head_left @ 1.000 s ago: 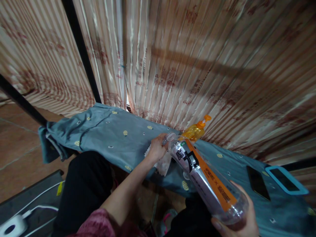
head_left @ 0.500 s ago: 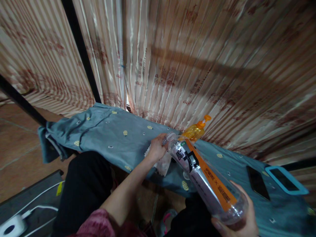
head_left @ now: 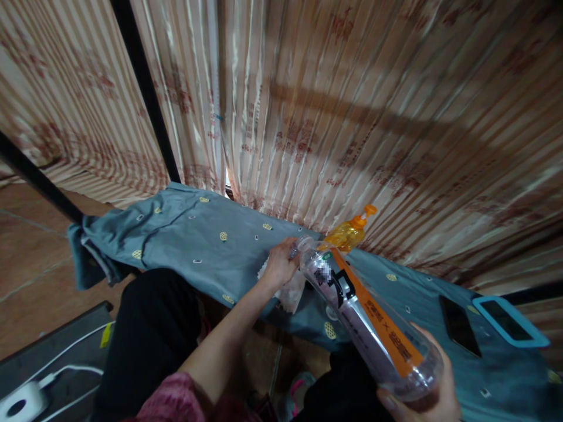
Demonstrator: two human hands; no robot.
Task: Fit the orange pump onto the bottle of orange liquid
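Note:
A large clear plastic bottle point(head_left: 358, 313) with a silver and orange label lies slanted across my view, its neck toward the upper left. Around its base curls my right hand point(head_left: 424, 395). My left hand point(head_left: 280, 264) is closed at the bottle's mouth, with the fingertips partly hidden there. Below that hand a crumpled whitish tissue or cloth point(head_left: 291, 296) rests on the blue-grey cloth cover. Just behind the bottle neck stands a yellow pump bottle point(head_left: 346, 234) with an orange pump head.
A pineapple-print cloth point(head_left: 240, 252) covers the narrow table. At its right lie a dark phone point(head_left: 460, 325) and a blue-framed tablet-like device point(head_left: 510, 319). Striped curtains point(head_left: 308, 117) hang behind, black poles point(head_left: 145, 88) at left. A white charger point(head_left: 24, 404) with cables sits lower left.

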